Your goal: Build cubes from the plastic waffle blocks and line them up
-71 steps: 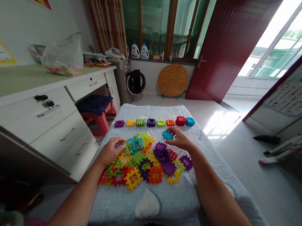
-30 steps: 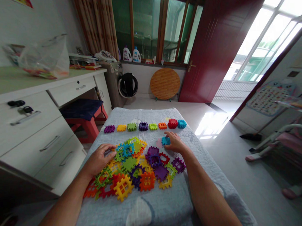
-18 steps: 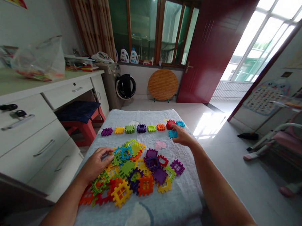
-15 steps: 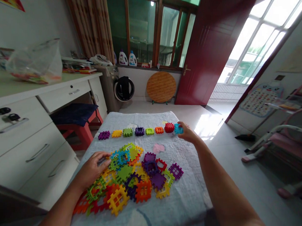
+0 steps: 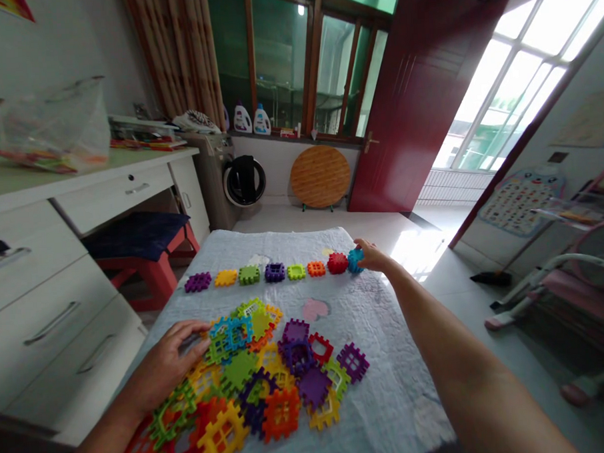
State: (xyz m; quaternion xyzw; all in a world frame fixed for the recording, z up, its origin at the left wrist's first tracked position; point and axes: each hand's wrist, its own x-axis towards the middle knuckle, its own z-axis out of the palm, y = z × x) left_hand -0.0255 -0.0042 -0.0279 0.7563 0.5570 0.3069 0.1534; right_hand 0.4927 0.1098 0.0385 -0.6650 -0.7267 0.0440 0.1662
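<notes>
A row of plastic pieces crosses the far part of the cloth-covered table (image 5: 366, 317): purple (image 5: 198, 282), yellow (image 5: 226, 278), green, dark purple (image 5: 274, 272), lime, orange (image 5: 316, 268), red (image 5: 337, 263) and blue (image 5: 354, 260). My right hand (image 5: 371, 255) grips the blue piece at the row's right end, beside the red one. Nearer lies a heap of loose interlocking pieces (image 5: 241, 369) in several colours. My left hand (image 5: 180, 349) rests at the heap's left edge with thumb and fingers apart, next to blue and green pieces; nothing shows in it.
At the left are a white desk (image 5: 40, 191) with a plastic bag (image 5: 52, 130) on it and a red stool (image 5: 153, 266) with a dark cushion. Further back stand a washing machine (image 5: 214, 177) and a round wooden board (image 5: 320, 176). A pink chair (image 5: 579, 274) is at right.
The view has shifted slightly, so the heap and my left hand appear lower and further left. My right hand remains on the blue piece at the row's end.
</notes>
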